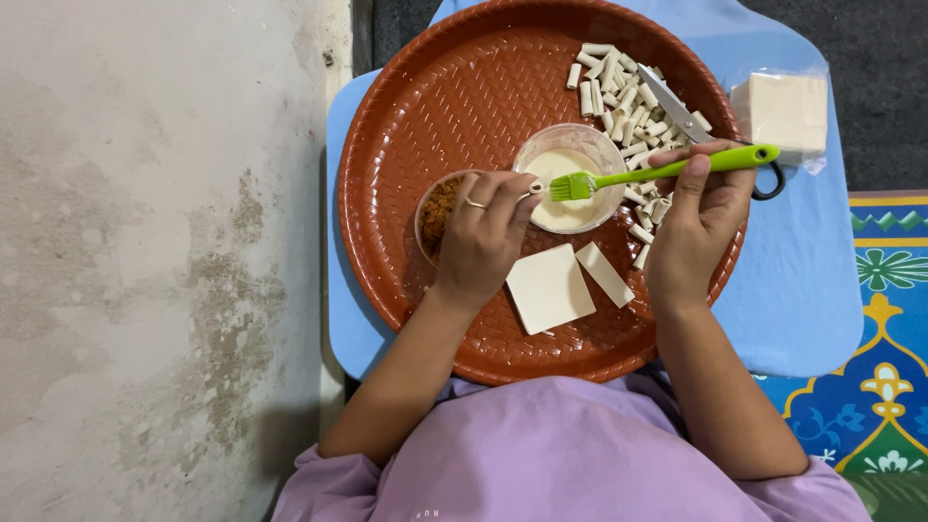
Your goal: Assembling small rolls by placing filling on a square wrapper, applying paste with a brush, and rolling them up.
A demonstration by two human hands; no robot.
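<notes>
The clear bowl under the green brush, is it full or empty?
Partly full. The clear bowl stands upright on the round brown tray, holding pale cream liquid; the green brush in the right hand has bristles over it.

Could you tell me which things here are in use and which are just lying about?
In use: green brush in right hand; left hand over cream bowl; crumb bowl; square sheet.
Lying about: scissors, rolled pieces, wrapped stack.
</notes>
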